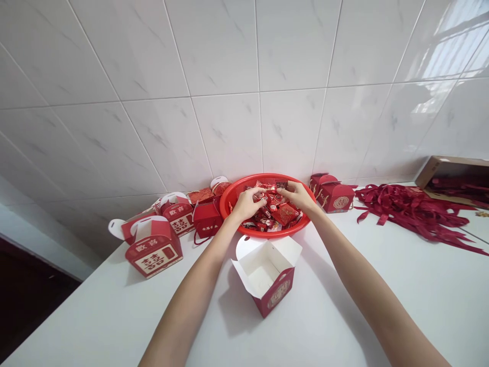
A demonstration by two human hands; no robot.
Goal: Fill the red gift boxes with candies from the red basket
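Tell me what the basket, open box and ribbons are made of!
The basket looks like hard plastic: it's glossy, with molded-looking mesh. The open box seems to be thin card: crisply folded, plain white inside, printed red outside. The ribbons look like fabric, perhaps satin: limp, tangled and slightly shiny.

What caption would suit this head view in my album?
Left hand and right hand among shiny red packets in an oval red plastic basket, behind an open red cardboard box.

From afar I see a red oval basket (267, 234) at twelve o'clock, red-wrapped sweets (286, 214) heaped inside, an open red box (267, 275), white within, upright at the basket's six o'clock, flaps (287, 250) spread.
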